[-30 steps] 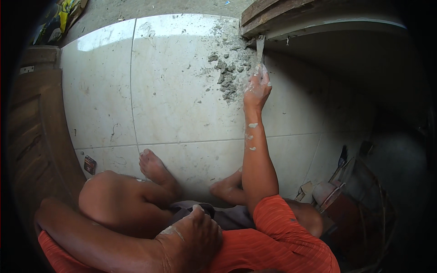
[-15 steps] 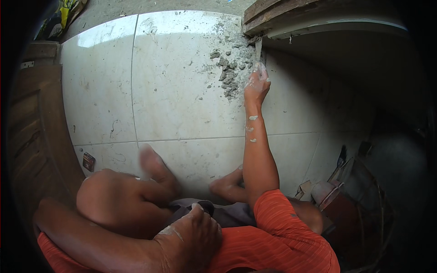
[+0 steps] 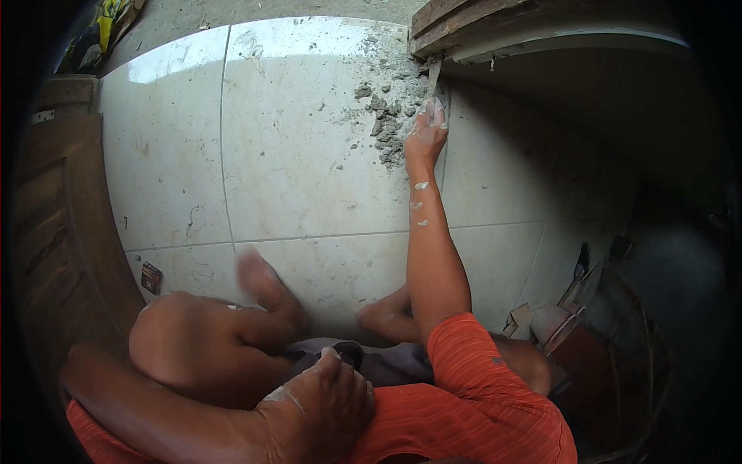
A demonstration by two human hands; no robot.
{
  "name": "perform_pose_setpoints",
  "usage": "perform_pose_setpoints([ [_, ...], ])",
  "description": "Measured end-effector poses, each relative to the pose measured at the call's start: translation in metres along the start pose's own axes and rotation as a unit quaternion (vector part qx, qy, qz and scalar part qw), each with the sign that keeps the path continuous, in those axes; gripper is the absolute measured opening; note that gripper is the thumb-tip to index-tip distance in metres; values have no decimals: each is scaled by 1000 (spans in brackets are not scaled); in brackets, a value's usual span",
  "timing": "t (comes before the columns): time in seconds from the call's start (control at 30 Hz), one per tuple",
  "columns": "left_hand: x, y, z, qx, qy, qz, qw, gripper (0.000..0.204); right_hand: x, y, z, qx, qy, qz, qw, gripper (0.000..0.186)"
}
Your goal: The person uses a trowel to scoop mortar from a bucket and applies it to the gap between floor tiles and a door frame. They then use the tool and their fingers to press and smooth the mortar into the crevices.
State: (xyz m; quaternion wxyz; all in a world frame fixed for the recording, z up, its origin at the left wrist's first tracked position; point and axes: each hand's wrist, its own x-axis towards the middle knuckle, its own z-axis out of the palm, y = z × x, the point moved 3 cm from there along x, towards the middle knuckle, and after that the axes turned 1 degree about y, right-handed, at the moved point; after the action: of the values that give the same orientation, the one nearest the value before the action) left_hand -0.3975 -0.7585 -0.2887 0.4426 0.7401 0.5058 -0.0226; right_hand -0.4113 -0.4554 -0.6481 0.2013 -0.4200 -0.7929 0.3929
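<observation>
My right hand (image 3: pixel 427 133), smeared with pale paste, reaches far forward with its fingers closed round a narrow flat-bladed scraper (image 3: pixel 433 76). The blade's tip points up at the lower end of the wooden frame (image 3: pixel 430 37); whether they touch I cannot tell. Grey mortar crumbs (image 3: pixel 386 127) lie on the tiles just left of this hand. In my lap, my left hand (image 3: pixel 325 402) is curled, with dried paste on its back. A dark rounded thing (image 3: pixel 352 354) shows beside its fingertips, and what the fingers hold is hidden.
A brown panelled door (image 3: pixel 58 224) stands along the left. White floor tiles (image 3: pixel 309 193) spread ahead, with a small dark packet (image 3: pixel 151 278) near my knee. At the lower right are a dusty container (image 3: pixel 550 325) and a brush-like tool (image 3: pixel 581 263). A yellow-and-black bag (image 3: pixel 97 39) lies far left.
My right hand and forearm have shifted slightly left and a touch forward with the scraper. The left hand has hardly moved.
</observation>
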Motion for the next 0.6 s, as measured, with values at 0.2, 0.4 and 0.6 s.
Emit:
perform_pose_setpoints([
  [0.2, 14, 10, -1, 17, -4, 2, 1000, 49, -34, 3, 12, 32, -94, -29, 995, 42],
  [0.4, 24, 15, -4, 20, -9, 4, 1000, 50, -36, 20, -6, 16, -54, 17, 998, 42],
  [0.6, 31, 18, -2, 21, -27, 3, 999, 52, -25, 3, -14, 8, -28, 57, 998, 39],
])
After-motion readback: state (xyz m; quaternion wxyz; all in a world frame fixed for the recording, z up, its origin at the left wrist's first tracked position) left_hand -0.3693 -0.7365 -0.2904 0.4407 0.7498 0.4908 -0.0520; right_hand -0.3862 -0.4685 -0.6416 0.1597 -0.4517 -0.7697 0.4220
